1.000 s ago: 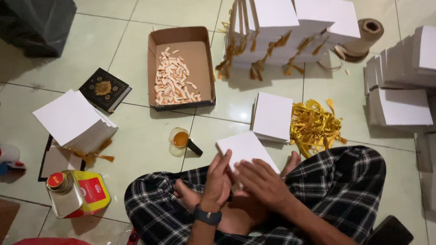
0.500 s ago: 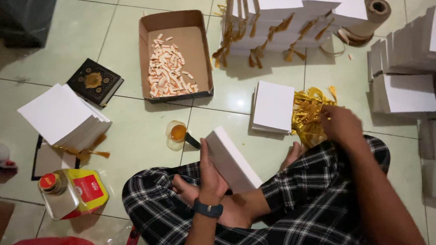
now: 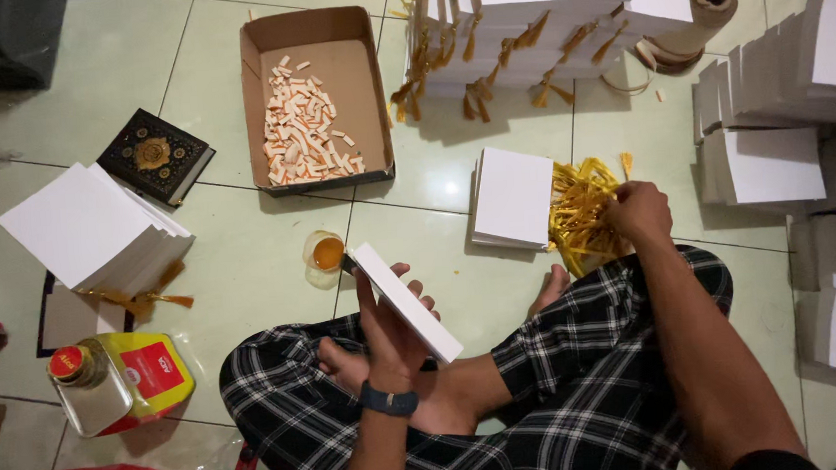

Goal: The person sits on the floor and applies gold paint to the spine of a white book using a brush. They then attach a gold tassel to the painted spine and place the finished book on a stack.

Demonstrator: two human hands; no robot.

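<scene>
Our left hand (image 3: 392, 334) still grips the white booklet (image 3: 404, 301) mid-frame; our right hand (image 3: 638, 211) now pinches the gold tassels (image 3: 584, 219) at centre right.

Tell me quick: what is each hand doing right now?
Left hand: closed on a white book block, held tilted over the lap.
Right hand: fingers closed in the pile of yellow tassels; what it grips cannot be told.

White book (image 3: 407, 302) in left hand (image 3: 392, 336); dark wristband (image 3: 387, 400). Yellow-gold tassels (image 3: 584, 212) under right hand (image 3: 638, 210). Trousers (image 3: 578, 379) black-and-white plaid. Brown cardboard box (image 3: 317, 40), orange-and-white scraps (image 3: 303, 127) inside. Black book, gold ornament (image 3: 155, 158). Yellow tin, red label and cap (image 3: 120, 379). Floor tiles (image 3: 248, 263) pale green.
</scene>
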